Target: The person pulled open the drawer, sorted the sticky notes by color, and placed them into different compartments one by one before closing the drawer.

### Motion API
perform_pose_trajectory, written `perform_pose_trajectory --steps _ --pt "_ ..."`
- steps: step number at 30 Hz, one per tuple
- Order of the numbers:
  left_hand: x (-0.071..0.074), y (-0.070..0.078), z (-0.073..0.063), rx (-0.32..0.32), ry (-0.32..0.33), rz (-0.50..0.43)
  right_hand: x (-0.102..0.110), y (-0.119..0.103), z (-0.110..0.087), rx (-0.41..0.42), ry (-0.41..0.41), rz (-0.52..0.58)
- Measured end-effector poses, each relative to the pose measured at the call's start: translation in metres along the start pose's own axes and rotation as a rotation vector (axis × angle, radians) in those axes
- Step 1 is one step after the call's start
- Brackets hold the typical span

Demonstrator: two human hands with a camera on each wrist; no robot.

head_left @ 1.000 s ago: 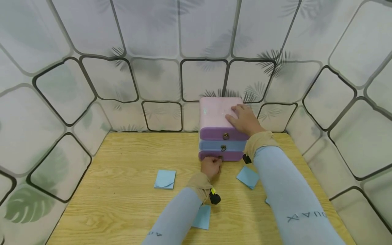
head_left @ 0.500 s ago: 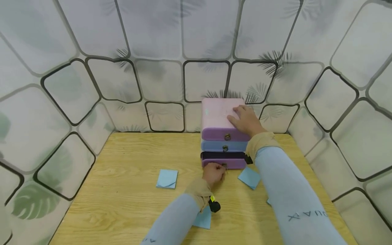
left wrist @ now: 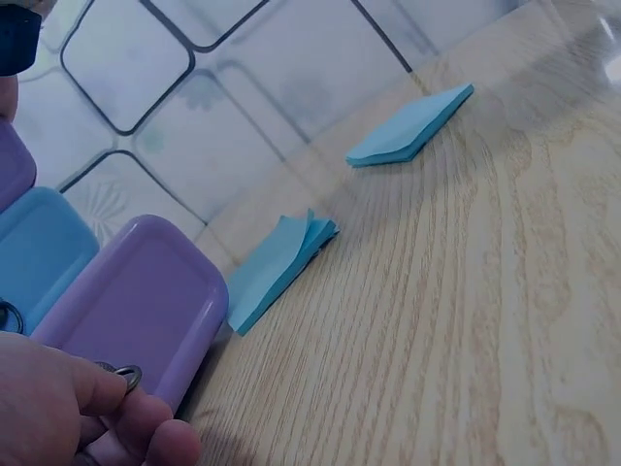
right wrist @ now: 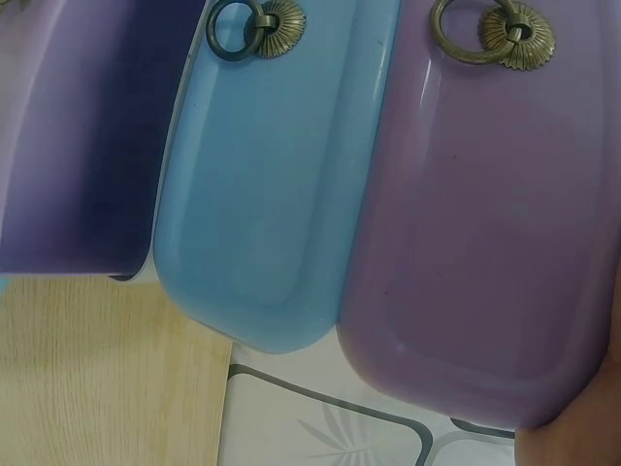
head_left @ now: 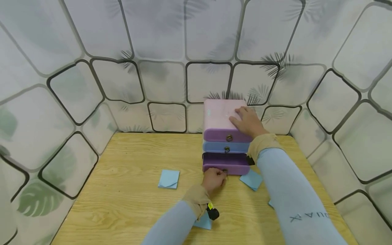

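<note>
Blue pad (head_left: 252,180) beside open drawer (head_left: 238,169) — left hand (head_left: 213,180) pinch-tight on its ring (left wrist: 130,375), right hand (head_left: 249,122) spread atop cabinet (head_left: 216,115)

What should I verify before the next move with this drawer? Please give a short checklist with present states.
1. Left hand holds the ring of the bottom drawer: ok.
2. Right hand rests on the cabinet top: ok.
3. The bottom drawer stands open: ok.
4. Middle drawer and top drawer are shut: ok.
5. Blue pad near the drawer's right corner is not touching it: cannot tell.
</note>
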State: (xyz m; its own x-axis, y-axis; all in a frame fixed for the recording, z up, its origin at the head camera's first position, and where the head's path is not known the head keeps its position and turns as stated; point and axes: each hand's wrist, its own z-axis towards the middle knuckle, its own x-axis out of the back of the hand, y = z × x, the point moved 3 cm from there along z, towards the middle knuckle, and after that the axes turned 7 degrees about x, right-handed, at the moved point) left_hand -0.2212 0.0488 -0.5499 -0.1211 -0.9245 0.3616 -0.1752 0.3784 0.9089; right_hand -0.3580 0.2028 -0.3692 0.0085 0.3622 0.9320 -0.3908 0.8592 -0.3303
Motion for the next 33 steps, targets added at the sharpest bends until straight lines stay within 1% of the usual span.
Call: perform_pose_trajectory --steps 5,10,19,21,24,26,29,33 --pt "-0.002 -0.004 -0.005 0.012 -0.029 -0.045 -0.001 0.001 -0.001 -0.006 0.004 0.002" --pt "-0.003 -0.005 -0.013 -0.016 -0.065 -0.033 -0.001 0.0 -0.001 -0.005 -0.004 0.012" --pt "-0.004 -0.004 -0.032 -0.054 -0.087 -0.03 0.0 0.001 0.0 0.009 0.001 0.003" --pt "-0.004 -0.004 -0.036 -0.044 -0.088 -0.045 0.0 0.002 0.0 0.008 0.004 0.0" --pt "-0.004 -0.004 -0.043 -0.01 -0.082 -0.07 -0.001 0.002 0.001 0.007 0.003 -0.005" --pt "-0.004 -0.004 -0.046 0.004 -0.078 -0.072 -0.002 0.002 0.001 0.007 0.001 -0.006" --pt "-0.004 -0.006 -0.049 0.033 -0.086 -0.081 -0.002 0.002 0.001 0.006 0.001 -0.008" --pt "-0.006 -0.008 -0.049 0.044 -0.1 -0.089 -0.001 0.002 0.0 0.009 0.004 -0.007"
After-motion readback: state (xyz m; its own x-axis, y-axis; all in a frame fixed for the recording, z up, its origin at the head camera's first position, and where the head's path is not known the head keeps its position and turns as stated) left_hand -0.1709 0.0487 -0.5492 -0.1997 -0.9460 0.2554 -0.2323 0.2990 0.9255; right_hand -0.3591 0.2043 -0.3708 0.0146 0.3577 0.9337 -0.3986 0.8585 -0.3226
